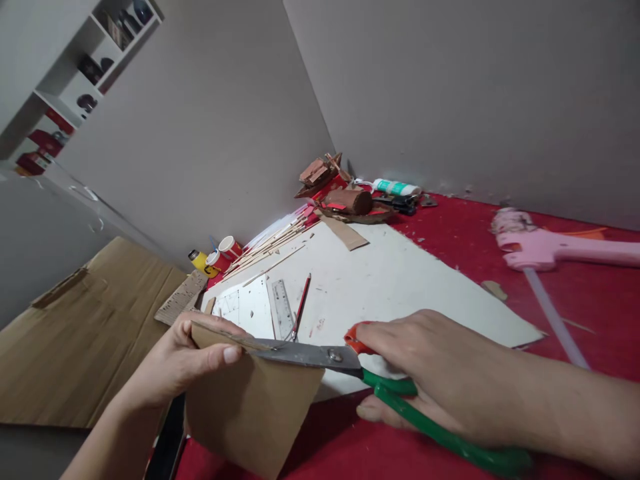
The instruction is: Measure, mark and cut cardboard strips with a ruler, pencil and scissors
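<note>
My left hand (195, 357) pinches the upper left edge of a piece of brown cardboard (250, 413), thumb in front and fingers behind. My right hand (425, 373) grips a pair of scissors (335, 357) by its green and orange handles. The scissor blades lie along the cardboard's top edge, pointing left toward my left thumb, with a strip of card at the blades. Behind the scissors, a ruler (283, 308), a red pencil (303, 300) and a paper with drawn lines (250, 303) rest on a white board (400, 280).
Large cardboard (90, 340) leans at left. Thin wooden sticks (270, 248), red cups (230, 248) and a yellow bottle (200, 260) stand near the wall. Brown cardboard models (350, 200) occupy the far corner. A pink glue gun (550, 247) lies on the red table surface (450, 230).
</note>
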Motion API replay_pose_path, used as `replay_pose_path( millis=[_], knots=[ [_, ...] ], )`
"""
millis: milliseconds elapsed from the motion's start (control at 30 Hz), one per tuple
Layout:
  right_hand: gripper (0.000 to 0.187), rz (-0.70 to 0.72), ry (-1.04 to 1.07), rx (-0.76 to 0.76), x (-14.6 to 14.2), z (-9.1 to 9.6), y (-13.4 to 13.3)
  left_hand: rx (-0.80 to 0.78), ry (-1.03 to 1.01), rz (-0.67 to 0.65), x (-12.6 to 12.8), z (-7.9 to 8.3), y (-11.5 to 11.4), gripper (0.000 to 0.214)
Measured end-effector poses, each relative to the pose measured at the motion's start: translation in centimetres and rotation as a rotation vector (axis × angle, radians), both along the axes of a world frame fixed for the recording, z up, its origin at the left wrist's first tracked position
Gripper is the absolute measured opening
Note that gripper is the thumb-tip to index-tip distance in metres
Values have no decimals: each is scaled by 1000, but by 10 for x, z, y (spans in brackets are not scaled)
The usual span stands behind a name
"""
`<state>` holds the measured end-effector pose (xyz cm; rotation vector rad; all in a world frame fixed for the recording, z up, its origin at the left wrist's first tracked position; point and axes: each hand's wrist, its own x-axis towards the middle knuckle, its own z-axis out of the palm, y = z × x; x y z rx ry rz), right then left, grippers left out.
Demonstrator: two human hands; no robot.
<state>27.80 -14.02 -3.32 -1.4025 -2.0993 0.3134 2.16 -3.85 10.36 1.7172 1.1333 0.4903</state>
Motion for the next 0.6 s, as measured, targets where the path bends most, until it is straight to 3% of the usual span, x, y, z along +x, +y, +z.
replay_pose_path(
  millis=[267,600],
  knots=[
    [37,-49,-18,48,1,1,-3,23,-2,67,6,1,-10,20],
    [38,-13,17,25,1,3,-6,10,20,-13,7,6,-6,18]
  ],
)
